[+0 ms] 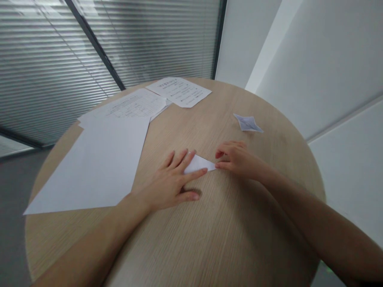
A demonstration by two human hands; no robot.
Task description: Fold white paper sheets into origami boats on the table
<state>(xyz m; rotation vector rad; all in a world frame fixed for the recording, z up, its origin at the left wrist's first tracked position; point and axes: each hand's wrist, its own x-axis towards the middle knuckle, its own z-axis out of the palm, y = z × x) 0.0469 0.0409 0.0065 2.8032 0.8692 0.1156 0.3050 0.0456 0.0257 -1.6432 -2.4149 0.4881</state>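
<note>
A small folded piece of white paper [200,162], roughly triangular, lies flat on the wooden table [191,239]. My left hand [172,181] rests over its left part with the fingers spread, pressing it down and hiding that end. At the paper's pointed right tip is my right hand [236,159], its thumb and fingertips closed on the tip. Beyond the right hand sits a folded paper shape [248,123] with two pointed ends, apart from both hands.
A large blank white sheet [92,167] lies at the left, overlapping printed sheets [128,105]. Another printed page [181,91] is near the table's far edge. Window blinds [167,40] and a white wall [329,59] stand behind the round table.
</note>
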